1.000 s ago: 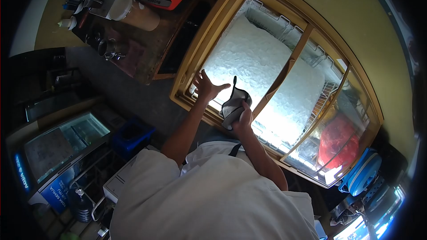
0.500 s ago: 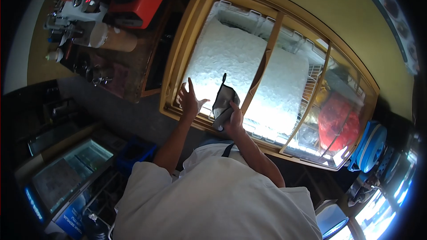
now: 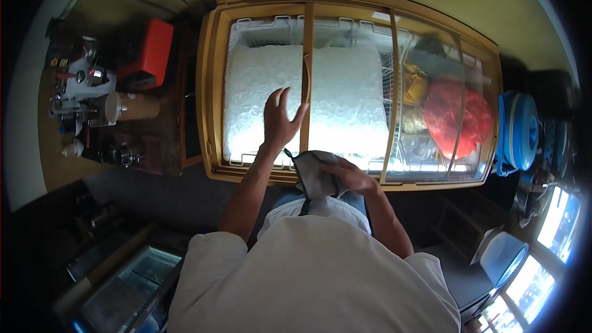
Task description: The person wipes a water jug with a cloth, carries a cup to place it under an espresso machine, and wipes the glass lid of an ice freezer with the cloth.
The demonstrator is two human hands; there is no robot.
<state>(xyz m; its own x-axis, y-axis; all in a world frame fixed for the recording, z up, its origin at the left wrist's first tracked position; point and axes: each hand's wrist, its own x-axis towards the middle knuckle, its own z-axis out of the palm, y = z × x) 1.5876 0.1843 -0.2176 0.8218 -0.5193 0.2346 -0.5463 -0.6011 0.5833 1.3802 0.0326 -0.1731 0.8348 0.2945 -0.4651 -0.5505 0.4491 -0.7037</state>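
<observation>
My left hand (image 3: 283, 121) is raised over the chest freezer (image 3: 213, 86), its fingers spread and holding nothing. Just right of those fingers runs the edge of a sliding glass lid (image 3: 306, 89); whether they touch it I cannot tell. Close to my body, my right hand (image 3: 353, 176) grips a grey cloth (image 3: 316, 176) with black edging and a small loop at one corner. Beneath the hands, a wide bed of crushed ice (image 3: 265, 80) fills the left and middle of the freezer.
A red plastic bag (image 3: 456, 117) and a yellow packet (image 3: 414, 83) show through the glass on the right. Beyond that end stands a blue cooler jug (image 3: 521, 131). On the left, a wooden table (image 3: 163, 132) holds a red box (image 3: 150, 52) and a coffee-coloured container (image 3: 140, 106).
My view has turned, levelling the freezer. The left hand has gone up and right towards the lid's edge, while the right hand has drawn the cloth in closer to my body.
</observation>
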